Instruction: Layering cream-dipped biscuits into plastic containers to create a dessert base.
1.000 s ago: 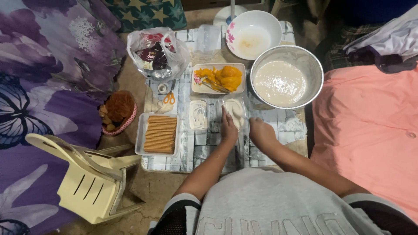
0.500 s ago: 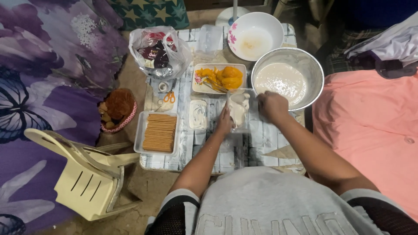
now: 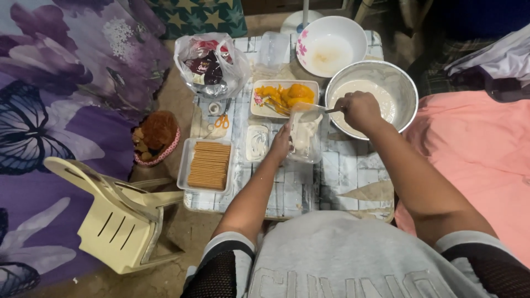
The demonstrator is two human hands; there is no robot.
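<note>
A person's right hand (image 3: 360, 109), fingers closed around a spoon handle (image 3: 332, 110), reaches over the rim of a metal bowl (image 3: 406, 91) of pale cream. The left hand (image 3: 281, 146) grips and tilts a clear plastic container (image 3: 305, 134) smeared with cream, just beside the bowl. Nearby on the tiled surface (image 3: 309, 187) sit sliced mango (image 3: 287, 95) and a tray of crackers (image 3: 208, 164).

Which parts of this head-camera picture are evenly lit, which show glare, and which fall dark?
Head view: the table is evenly lit, with no hard shadows; glare shines on the metal bowl rim and plastic bag; the top right corner falls dark; the right hand and left hand look sharp, barely blurred.
</note>
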